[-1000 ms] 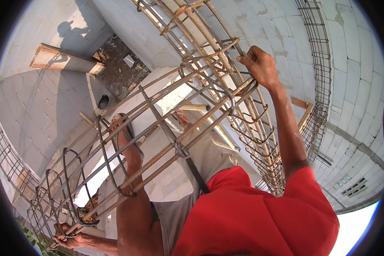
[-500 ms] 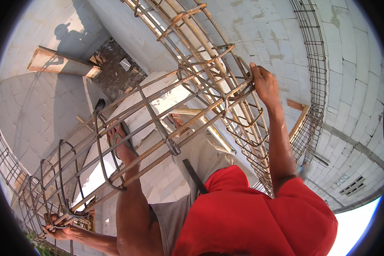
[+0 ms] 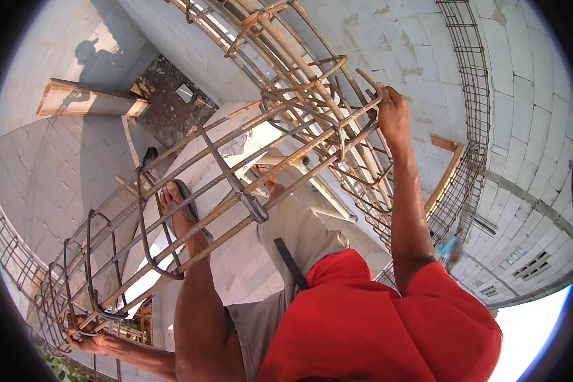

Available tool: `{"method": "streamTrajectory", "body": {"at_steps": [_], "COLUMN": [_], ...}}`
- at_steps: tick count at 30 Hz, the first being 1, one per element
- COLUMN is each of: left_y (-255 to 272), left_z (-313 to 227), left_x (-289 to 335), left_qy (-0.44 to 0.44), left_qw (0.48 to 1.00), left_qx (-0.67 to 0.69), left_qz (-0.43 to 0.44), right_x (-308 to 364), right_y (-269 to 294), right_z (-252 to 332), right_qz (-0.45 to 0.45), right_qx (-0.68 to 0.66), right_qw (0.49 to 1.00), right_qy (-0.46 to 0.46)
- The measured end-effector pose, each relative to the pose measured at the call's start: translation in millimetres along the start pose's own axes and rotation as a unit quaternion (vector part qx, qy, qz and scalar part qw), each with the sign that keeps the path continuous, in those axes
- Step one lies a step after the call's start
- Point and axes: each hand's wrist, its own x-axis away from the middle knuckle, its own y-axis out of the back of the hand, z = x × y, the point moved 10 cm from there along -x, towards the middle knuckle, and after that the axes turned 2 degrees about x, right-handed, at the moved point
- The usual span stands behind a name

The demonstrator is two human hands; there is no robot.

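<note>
A long rebar cage (image 3: 204, 188) of rusty ribbed bars with bent stirrups slants across the view, from the lower left up to the centre right. My left hand (image 3: 86, 339) is closed round bars and a stirrup at its lower left end. At the other end my right hand (image 3: 393, 118) grips a hooked bar end, its fingers partly hidden behind the steel. That end lies across a second rebar cage (image 3: 305, 76) running along the top of the wall, and their bars overlap. A stirrup (image 3: 151, 223) hangs loosely round the bars near my foot.
My sandalled foot (image 3: 175, 200) stands on a pale ledge beneath the cage. Pale block walls (image 3: 522, 121) drop away on several sides. Another rebar cage (image 3: 468, 70) runs along the right. A wooden board (image 3: 86, 99) spans a gap at left, above a rubble floor (image 3: 172, 86).
The held cage's right end has shifted slightly, and its hooked bar end now shows above my right hand's grip. Both hands keep hold. My view has moved slightly.
</note>
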Motion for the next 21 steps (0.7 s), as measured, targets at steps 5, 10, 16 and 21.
{"method": "streamTrajectory", "body": {"at_steps": [5,10,16,21], "left_y": [0.3,8.5,47.7,63.2], "left_z": [-5.5,-18.5,-14.9,-5.5], "left_x": [-8.2,-9.4,-6.8,5.7], "left_qy": [0.003,-0.001,0.005,0.002], "left_qw": [1.000,0.996,0.999,0.998], "left_qx": [-0.021,-0.091,-0.044,-0.029], "left_qz": [0.015,0.018,-0.027,-0.050], "right_x": [-16.4,-35.5,-54.1,-45.4], "right_y": [-5.0,-23.8,-57.0,-50.9], "right_z": [2.5,46.1,62.8,62.0], "right_qz": [0.011,0.073,0.136,0.142], "right_qx": [-0.118,-0.258,-0.315,-0.162], "right_qw": [0.990,0.963,0.939,0.968], "right_qy": [-0.082,0.021,0.022,0.130]}}
